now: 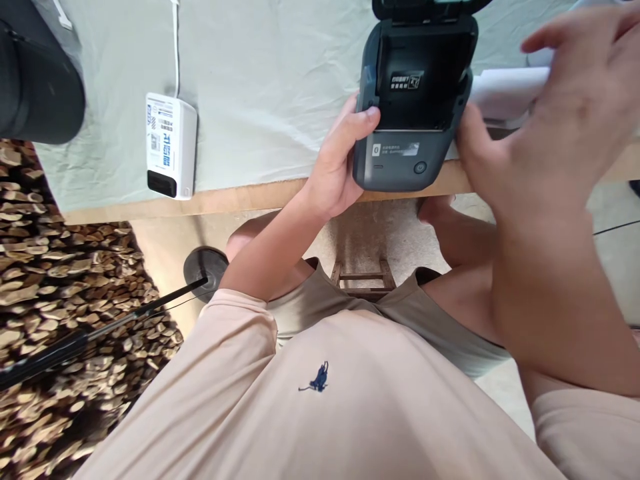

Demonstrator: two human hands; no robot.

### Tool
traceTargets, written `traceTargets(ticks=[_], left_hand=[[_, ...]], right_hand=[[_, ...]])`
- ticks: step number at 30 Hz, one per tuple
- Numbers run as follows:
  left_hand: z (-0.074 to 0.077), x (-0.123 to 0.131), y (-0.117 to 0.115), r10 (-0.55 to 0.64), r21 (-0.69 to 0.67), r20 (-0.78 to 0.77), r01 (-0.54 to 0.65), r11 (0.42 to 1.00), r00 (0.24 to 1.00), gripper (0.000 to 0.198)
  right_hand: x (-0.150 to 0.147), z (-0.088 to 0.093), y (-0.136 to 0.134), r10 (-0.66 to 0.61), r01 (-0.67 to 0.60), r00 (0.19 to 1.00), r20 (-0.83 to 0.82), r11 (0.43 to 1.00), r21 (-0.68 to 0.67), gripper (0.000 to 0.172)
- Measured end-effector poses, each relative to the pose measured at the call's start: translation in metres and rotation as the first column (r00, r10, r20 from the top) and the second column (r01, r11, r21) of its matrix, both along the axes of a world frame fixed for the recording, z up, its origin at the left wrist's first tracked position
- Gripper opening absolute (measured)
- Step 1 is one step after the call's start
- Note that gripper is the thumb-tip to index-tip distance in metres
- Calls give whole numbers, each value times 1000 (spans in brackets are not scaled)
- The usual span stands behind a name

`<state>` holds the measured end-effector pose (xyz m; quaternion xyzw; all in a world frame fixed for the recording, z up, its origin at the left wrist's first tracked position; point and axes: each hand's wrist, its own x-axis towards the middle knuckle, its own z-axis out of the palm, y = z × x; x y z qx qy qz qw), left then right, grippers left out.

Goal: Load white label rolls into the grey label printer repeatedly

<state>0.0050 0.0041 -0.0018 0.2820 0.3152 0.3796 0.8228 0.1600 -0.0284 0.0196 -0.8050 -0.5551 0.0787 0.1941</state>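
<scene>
A dark grey portable label printer (397, 157) is tilted toward me over the table's front edge, its lid (427, 8) flipped up at the top of the view. The compartment inside is dark, with a small printed label on its floor. My left hand (337, 157) grips the printer's left side, thumb on the front rim. On the other side, my right hand (555, 127) is slightly blurred, thumb and forefinger spread apart. Its thumb is close to the printer's right edge; contact is unclear. Behind that hand lies a white paper-like item (510, 93), partly hidden.
A white power bank (170, 147) with a cable lies on the cloth-covered table (250, 87). At the upper left is a black bag-like object (40, 80). Below the table edge are a stand with a round base (205, 270), stacked firewood (65, 287) and a wooden stool (364, 277).
</scene>
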Motion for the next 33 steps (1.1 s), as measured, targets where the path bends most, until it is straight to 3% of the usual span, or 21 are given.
traceTargets(ticks=[3,7,12,15,19,21,23,25,27,28,30,33], left_hand=[[1,0,-1,-10,-42,-42,8,999,999,29],[2,-1,-1,-19,4,7,19,1000,1000,28],[1,-1,-1,-27,-50,-38,25,998,999,33],[1,-1,-1,-24,-56,-34,22,998,999,32],[1,-1,0,10,7,-8,-10,1000,1000,28],[2,-1,1,22,44,-4,-22,999,1000,27],[1,-2,0,19,77,-7,-18,997,1000,27],[-1,-3,0,12,100,-30,-9,995,999,30],[-5,-5,-1,7,99,-77,1,995,997,34],[-8,-6,-1,3,92,-103,6,996,995,36],[-12,-8,0,3,82,-134,8,997,991,39],[-15,-9,1,-6,61,-153,16,998,988,43]], right_hand=[[-7,-4,-1,39,-25,985,167,996,-80,51],[-2,-15,5,31,-12,985,170,994,-110,47],[-5,-27,16,-7,23,985,171,996,-88,35],[-7,-23,18,36,-25,988,149,997,-78,33],[-2,-5,12,107,-102,989,98,993,-51,43],[1,2,7,164,-164,985,49,986,-1,50],[1,4,4,232,-224,972,-40,964,145,50],[-1,2,4,269,-203,945,-186,928,312,44],[-4,-3,5,256,-82,876,-408,914,398,40],[-4,-5,6,254,-21,800,-544,917,398,36],[-2,-8,8,289,35,565,-773,927,372,27],[4,-11,11,346,3,228,-910,935,356,28]])
